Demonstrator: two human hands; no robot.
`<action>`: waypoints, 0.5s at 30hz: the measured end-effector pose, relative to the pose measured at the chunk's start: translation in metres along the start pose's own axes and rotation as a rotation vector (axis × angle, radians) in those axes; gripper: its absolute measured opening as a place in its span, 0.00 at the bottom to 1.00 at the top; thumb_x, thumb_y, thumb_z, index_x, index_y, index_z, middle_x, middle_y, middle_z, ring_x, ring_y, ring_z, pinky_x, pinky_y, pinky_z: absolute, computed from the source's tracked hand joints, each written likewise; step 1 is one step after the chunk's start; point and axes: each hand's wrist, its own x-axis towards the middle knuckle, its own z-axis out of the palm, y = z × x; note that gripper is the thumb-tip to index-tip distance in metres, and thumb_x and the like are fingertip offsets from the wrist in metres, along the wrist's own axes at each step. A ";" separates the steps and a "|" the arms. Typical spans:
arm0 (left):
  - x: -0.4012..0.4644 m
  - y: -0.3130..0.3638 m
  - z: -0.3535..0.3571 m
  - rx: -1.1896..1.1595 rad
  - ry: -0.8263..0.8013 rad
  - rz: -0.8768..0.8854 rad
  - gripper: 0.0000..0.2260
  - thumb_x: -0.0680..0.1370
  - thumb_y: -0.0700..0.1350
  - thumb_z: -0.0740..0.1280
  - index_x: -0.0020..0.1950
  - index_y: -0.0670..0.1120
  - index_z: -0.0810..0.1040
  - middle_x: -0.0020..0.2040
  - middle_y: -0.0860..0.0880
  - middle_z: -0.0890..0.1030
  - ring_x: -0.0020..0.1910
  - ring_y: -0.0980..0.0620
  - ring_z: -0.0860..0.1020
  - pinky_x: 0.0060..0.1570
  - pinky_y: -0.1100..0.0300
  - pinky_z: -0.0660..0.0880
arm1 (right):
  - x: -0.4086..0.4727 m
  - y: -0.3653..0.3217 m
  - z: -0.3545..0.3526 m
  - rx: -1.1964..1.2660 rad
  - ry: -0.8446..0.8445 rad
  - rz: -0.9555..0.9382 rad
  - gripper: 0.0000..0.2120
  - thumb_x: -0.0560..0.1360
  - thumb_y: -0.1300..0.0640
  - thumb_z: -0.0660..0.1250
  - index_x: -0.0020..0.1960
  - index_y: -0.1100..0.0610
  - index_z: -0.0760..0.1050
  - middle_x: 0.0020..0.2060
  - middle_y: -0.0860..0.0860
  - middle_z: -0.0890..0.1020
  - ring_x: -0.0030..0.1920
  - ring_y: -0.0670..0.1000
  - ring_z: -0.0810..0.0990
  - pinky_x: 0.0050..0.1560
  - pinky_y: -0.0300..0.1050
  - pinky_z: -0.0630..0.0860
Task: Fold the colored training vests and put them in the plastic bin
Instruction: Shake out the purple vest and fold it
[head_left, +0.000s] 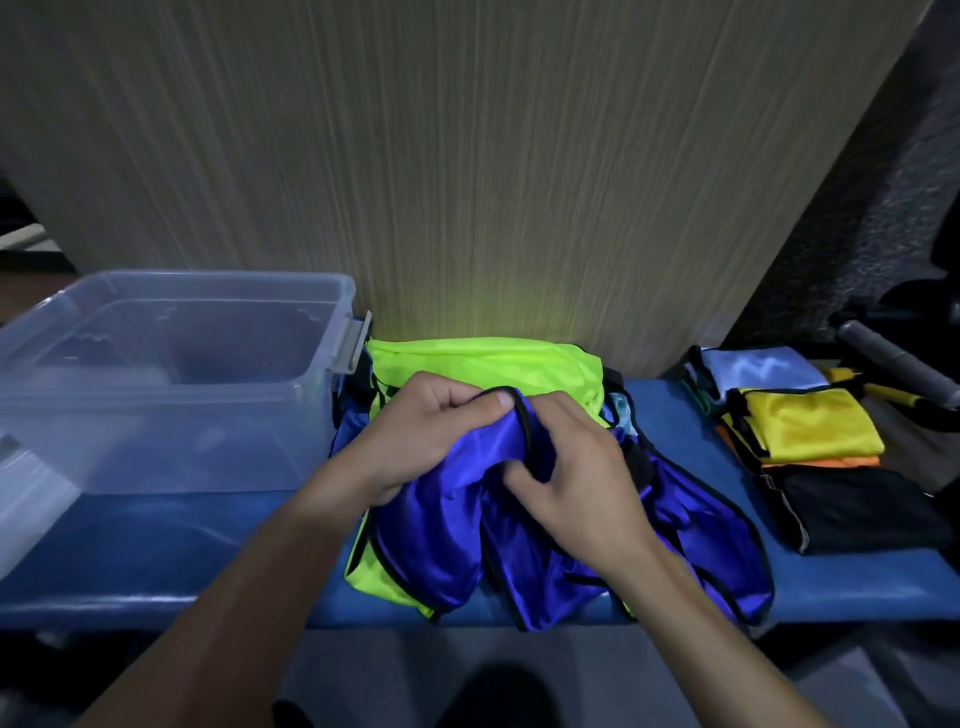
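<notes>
A shiny blue vest (441, 540) with black trim lies bunched on the blue bench, on top of a neon yellow-green vest (488, 358). My left hand (415, 436) grips the blue vest's black-trimmed top edge, thumb over the fabric. My right hand (576, 478) pinches the same vest just to the right, fingers curled into the cloth. A clear plastic bin (156, 384) stands at the left with nothing visible inside. Folded vests sit at the right: light blue (753, 369), yellow (810, 426), orange (831, 461) under it, and black (857, 509).
The blue padded bench (208, 561) runs left to right against a wood-grain panel (467, 182). A grey handle (893, 364) and dark equipment sit at the far right. The floor lies below the bench's front edge.
</notes>
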 end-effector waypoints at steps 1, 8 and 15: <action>-0.002 0.001 0.002 -0.003 -0.015 0.010 0.16 0.80 0.47 0.69 0.46 0.33 0.84 0.37 0.40 0.82 0.32 0.51 0.76 0.32 0.62 0.72 | 0.001 0.000 0.001 -0.031 0.032 -0.011 0.10 0.71 0.58 0.72 0.51 0.52 0.75 0.46 0.44 0.74 0.45 0.44 0.74 0.46 0.42 0.72; -0.015 0.000 -0.020 0.101 -0.131 0.069 0.09 0.78 0.46 0.73 0.48 0.40 0.85 0.43 0.37 0.84 0.41 0.49 0.78 0.44 0.54 0.73 | 0.007 0.001 -0.027 0.251 -0.083 0.065 0.16 0.76 0.65 0.69 0.59 0.49 0.81 0.45 0.46 0.83 0.46 0.49 0.82 0.53 0.49 0.78; -0.035 -0.007 -0.054 0.193 -0.349 0.029 0.11 0.79 0.41 0.71 0.60 0.41 0.81 0.58 0.46 0.85 0.59 0.49 0.83 0.59 0.59 0.76 | 0.005 0.011 -0.080 0.855 -0.211 0.328 0.12 0.75 0.59 0.71 0.56 0.60 0.84 0.37 0.56 0.80 0.39 0.49 0.76 0.42 0.36 0.73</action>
